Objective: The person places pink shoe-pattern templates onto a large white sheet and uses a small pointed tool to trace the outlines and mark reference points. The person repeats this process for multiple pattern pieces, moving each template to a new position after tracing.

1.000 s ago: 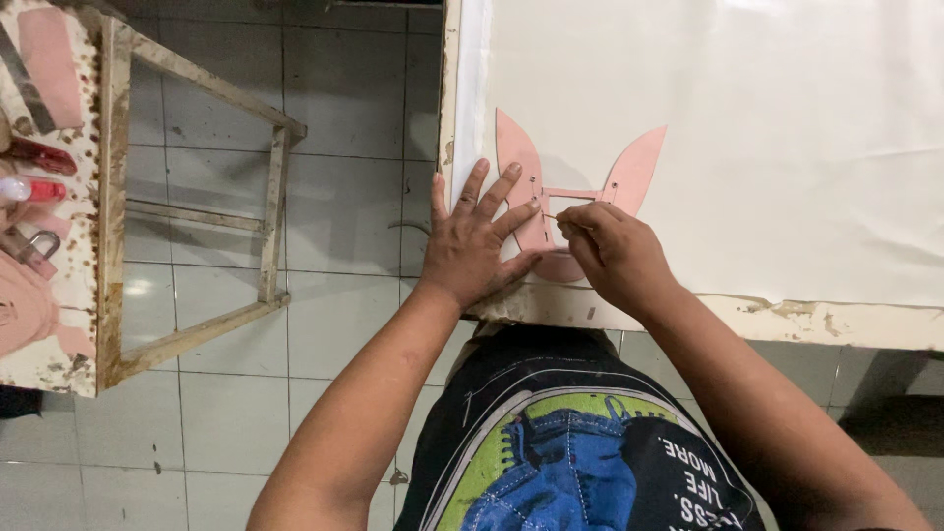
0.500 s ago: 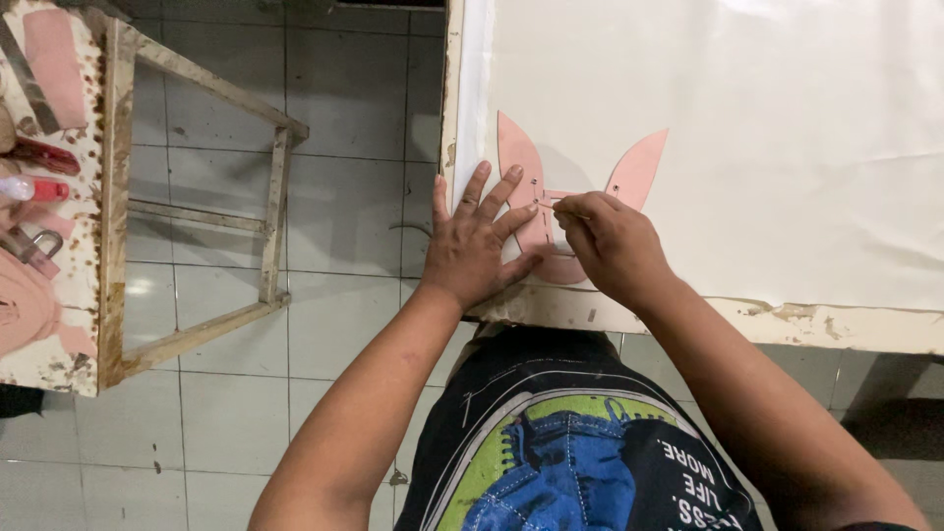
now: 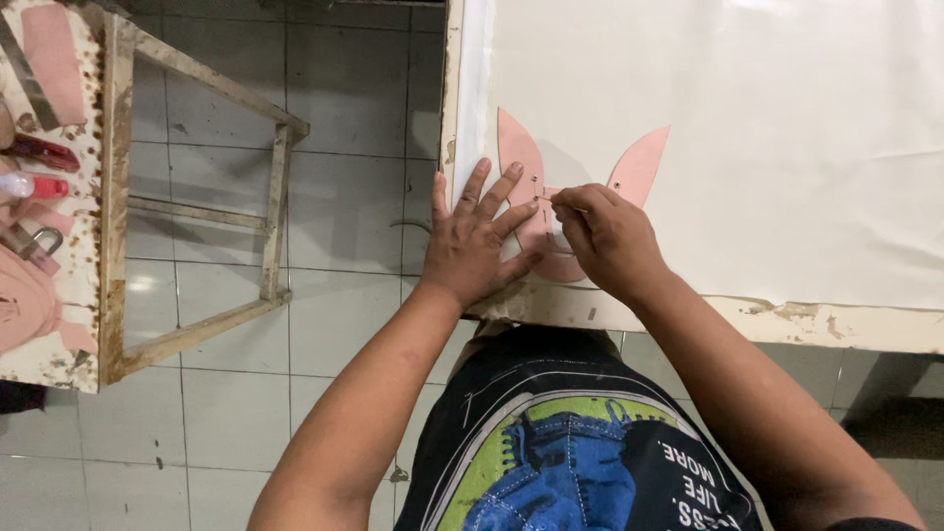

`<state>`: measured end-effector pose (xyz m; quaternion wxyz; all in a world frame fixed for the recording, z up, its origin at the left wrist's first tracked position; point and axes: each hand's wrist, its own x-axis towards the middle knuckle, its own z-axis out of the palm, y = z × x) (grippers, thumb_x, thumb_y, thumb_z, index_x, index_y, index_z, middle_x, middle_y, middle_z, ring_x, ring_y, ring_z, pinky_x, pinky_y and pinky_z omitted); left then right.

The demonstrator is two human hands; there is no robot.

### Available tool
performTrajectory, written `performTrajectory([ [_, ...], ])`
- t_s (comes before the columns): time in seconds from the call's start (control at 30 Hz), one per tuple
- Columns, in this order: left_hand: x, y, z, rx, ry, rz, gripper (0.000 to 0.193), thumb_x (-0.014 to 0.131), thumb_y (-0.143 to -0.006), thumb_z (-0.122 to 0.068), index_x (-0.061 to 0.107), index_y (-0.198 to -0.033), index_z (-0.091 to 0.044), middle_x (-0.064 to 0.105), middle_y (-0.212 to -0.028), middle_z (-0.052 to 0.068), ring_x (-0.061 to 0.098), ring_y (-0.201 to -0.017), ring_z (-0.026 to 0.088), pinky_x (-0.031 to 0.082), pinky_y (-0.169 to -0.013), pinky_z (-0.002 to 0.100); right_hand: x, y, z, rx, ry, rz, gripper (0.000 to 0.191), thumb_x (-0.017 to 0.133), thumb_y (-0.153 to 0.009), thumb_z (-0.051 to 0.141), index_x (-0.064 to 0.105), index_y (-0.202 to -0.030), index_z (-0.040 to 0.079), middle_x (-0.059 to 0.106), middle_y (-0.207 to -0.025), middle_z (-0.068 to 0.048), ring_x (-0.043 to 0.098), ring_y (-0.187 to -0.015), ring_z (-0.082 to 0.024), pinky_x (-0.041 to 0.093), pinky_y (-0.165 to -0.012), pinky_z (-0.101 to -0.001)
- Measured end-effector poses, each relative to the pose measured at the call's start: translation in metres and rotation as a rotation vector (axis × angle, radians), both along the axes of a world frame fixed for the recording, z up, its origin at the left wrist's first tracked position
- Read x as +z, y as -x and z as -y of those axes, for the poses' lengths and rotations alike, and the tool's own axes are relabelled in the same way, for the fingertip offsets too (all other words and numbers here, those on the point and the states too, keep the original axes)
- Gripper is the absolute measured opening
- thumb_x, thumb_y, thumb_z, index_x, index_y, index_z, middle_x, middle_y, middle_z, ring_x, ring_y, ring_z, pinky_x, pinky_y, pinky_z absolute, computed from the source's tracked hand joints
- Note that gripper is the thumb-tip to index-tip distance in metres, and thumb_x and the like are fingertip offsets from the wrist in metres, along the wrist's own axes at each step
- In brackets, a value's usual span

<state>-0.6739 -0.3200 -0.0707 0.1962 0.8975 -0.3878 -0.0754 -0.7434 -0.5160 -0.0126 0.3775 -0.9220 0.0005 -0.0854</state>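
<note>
- Nearest the camera is the person's dark T-shirt (image 3: 580,462) with a blue, green and white print, and both bare forearms reach up from it to the bench (image 3: 846,324).
- The bench has a chipped, worn front edge and is covered by a white sheet (image 3: 787,128).
- The left hand (image 3: 472,241) lies open and flat, fingers spread, pressing down on the left part of a pink cut-out piece (image 3: 521,157) near the bench's left front corner.
- The right hand (image 3: 610,241) is closed in a pinch around a thin stick-like tool (image 3: 543,199); its tip sits on the pink piece just beside the left hand's fingertips.
- The pink cut-out piece lies flat on the white sheet, close to the front edge; two pointed lobes stick out beyond the hands, one on the left and one on the right (image 3: 639,162), while its middle is hidden under the hands.
- To the left, well apart across a grey tiled floor (image 3: 344,197), stands a rusty metal frame (image 3: 197,197) carrying a stained side board (image 3: 59,324).
- On that board lie more pink pieces (image 3: 54,59), a red-capped white bottle (image 3: 29,185) and a small padlock (image 3: 34,244).
</note>
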Motion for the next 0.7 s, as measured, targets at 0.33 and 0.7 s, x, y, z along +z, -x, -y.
performTrajectory([
  [0.33, 0.004, 0.001, 0.001, 0.014, -0.019, -0.047, 0.054, 0.062, -0.087, -0.069, 0.064, -0.132, -0.039, 0.032, -0.163, -0.004, 0.021, -0.155, 0.027, 0.003, -0.123, 0.069, 0.001, -0.003, -0.002, 0.057, 0.089, 0.043, 0.01, 0.067, -0.099, 0.007, 0.066, -0.107, 0.002, 0.071, -0.098, -0.014, 0.071, -0.081, -0.033, 0.057, -0.069, -0.04],
  [0.7, 0.013, -0.002, 0.001, -0.009, -0.07, -0.056, 0.058, 0.067, -0.082, -0.068, 0.066, -0.13, -0.035, 0.03, -0.163, -0.004, 0.019, -0.154, 0.027, 0.005, -0.121, 0.069, 0.001, -0.026, 0.005, -0.045, 0.001, -0.03, 0.012, 0.069, -0.101, 0.01, 0.066, -0.109, 0.002, 0.073, -0.101, -0.016, 0.072, -0.085, -0.032, 0.058, -0.072, -0.0401],
])
